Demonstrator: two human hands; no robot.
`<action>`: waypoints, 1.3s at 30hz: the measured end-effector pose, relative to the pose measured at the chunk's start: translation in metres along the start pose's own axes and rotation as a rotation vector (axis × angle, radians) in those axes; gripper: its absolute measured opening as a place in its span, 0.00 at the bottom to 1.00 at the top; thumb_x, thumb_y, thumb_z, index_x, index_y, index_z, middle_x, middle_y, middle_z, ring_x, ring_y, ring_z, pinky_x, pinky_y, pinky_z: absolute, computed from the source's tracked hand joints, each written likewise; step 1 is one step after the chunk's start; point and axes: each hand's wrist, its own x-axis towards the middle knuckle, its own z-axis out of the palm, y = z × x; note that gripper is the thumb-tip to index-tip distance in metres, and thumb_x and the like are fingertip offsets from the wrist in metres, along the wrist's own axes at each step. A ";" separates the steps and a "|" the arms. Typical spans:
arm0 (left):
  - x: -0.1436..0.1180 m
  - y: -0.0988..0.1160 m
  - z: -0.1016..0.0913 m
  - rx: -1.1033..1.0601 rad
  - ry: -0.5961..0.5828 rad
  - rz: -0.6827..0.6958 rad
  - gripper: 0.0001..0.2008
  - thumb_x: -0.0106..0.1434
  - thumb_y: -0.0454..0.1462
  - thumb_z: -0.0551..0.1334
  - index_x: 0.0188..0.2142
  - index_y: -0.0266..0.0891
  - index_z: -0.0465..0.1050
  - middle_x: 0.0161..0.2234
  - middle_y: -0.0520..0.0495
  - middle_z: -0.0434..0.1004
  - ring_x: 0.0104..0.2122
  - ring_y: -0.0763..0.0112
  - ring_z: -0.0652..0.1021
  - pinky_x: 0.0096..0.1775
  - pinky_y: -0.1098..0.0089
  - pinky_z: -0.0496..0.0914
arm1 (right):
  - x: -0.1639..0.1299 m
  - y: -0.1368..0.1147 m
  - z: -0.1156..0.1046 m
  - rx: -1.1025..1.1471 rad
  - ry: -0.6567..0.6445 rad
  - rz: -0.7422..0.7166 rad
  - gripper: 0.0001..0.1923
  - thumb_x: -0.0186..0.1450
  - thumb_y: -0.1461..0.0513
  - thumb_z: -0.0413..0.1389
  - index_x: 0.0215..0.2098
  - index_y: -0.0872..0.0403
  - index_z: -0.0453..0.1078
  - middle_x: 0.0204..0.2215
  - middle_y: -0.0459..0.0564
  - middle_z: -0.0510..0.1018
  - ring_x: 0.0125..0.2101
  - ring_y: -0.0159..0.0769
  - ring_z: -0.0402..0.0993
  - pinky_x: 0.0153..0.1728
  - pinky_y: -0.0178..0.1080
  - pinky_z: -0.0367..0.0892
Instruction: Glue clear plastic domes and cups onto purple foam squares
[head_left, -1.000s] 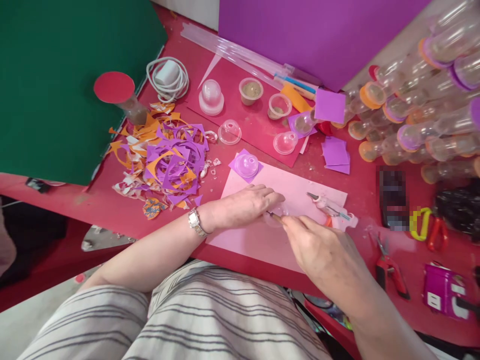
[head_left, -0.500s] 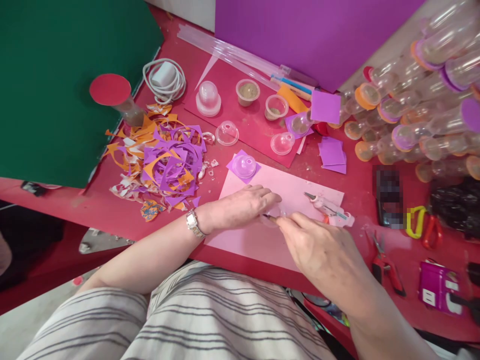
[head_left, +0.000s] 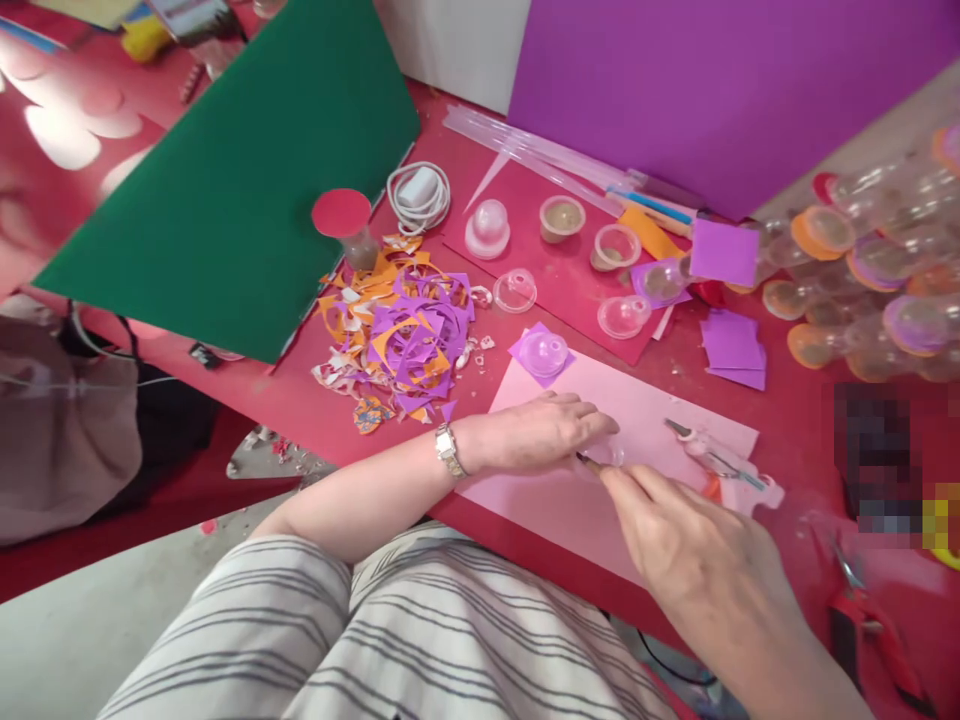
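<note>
My left hand (head_left: 559,430), with a watch at its wrist, bends its fingers over a clear plastic dome lid (head_left: 609,452) and holds it against a pink sheet (head_left: 592,515). Part of the lid is hidden under the fingers. My right hand (head_left: 686,530) grips a slim pointed tool (head_left: 589,462), its dark tip touching or very near the lid's edge. Beyond the left hand, another dome lid (head_left: 544,354) sits on a purple paper square. A pink glue gun (head_left: 724,460) lies to the right on the sheet.
Orange and purple paper scraps (head_left: 420,330) are heaped at left. Small cups (head_left: 562,218) and loose dome lids (head_left: 624,316) stand behind. Purple squares (head_left: 731,345) and stacked clear bottles (head_left: 847,260) are at right, with red-handled pliers (head_left: 874,630) nearer. A green board (head_left: 247,190) leans left.
The view has turned left, so everything appears shifted right and slightly down. Both hands stay at the lid, with the tool still at its edge.
</note>
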 end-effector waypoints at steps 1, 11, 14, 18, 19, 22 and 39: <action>0.000 0.000 0.000 0.003 0.000 0.000 0.14 0.70 0.34 0.57 0.53 0.29 0.65 0.45 0.35 0.77 0.45 0.60 0.75 0.50 0.64 0.68 | -0.002 0.000 0.001 -0.010 -0.004 -0.020 0.14 0.65 0.75 0.47 0.36 0.56 0.71 0.24 0.44 0.74 0.22 0.30 0.72 0.27 0.35 0.59; 0.000 -0.003 0.006 -0.025 0.018 0.010 0.15 0.69 0.36 0.60 0.53 0.31 0.66 0.46 0.35 0.77 0.45 0.61 0.76 0.49 0.64 0.68 | -0.012 -0.007 0.008 -0.097 -0.029 -0.002 0.10 0.66 0.72 0.52 0.39 0.54 0.72 0.26 0.43 0.75 0.24 0.31 0.70 0.30 0.36 0.59; 0.000 -0.003 0.007 -0.033 0.030 0.011 0.15 0.69 0.35 0.59 0.53 0.30 0.66 0.46 0.34 0.77 0.45 0.61 0.76 0.49 0.63 0.69 | -0.011 -0.009 0.007 -0.115 -0.045 0.001 0.10 0.66 0.71 0.52 0.38 0.53 0.73 0.26 0.44 0.76 0.25 0.31 0.70 0.31 0.36 0.58; 0.000 -0.001 0.006 -0.036 0.025 0.001 0.15 0.69 0.33 0.59 0.54 0.29 0.65 0.46 0.35 0.77 0.45 0.61 0.76 0.49 0.63 0.69 | -0.011 -0.012 0.006 -0.113 -0.040 0.041 0.10 0.67 0.71 0.52 0.37 0.54 0.73 0.26 0.44 0.76 0.24 0.30 0.70 0.30 0.35 0.57; -0.001 0.000 0.005 -0.037 0.026 -0.004 0.15 0.69 0.32 0.59 0.53 0.30 0.66 0.47 0.35 0.77 0.45 0.61 0.76 0.49 0.63 0.69 | -0.012 -0.013 0.007 -0.113 -0.033 0.056 0.10 0.67 0.71 0.51 0.36 0.54 0.73 0.26 0.44 0.75 0.23 0.29 0.69 0.29 0.35 0.57; -0.002 0.003 0.004 -0.037 0.034 -0.014 0.14 0.68 0.30 0.57 0.53 0.30 0.66 0.48 0.36 0.77 0.45 0.63 0.75 0.50 0.64 0.69 | -0.014 -0.013 0.010 -0.105 -0.023 0.088 0.10 0.68 0.70 0.51 0.37 0.54 0.73 0.25 0.43 0.75 0.22 0.28 0.70 0.27 0.34 0.56; -0.003 -0.001 -0.003 -0.166 0.199 0.074 0.19 0.65 0.33 0.61 0.54 0.34 0.63 0.51 0.35 0.74 0.51 0.60 0.75 0.53 0.59 0.70 | -0.033 0.003 0.000 0.226 0.206 0.297 0.14 0.72 0.64 0.48 0.51 0.53 0.72 0.38 0.50 0.82 0.34 0.32 0.80 0.33 0.33 0.70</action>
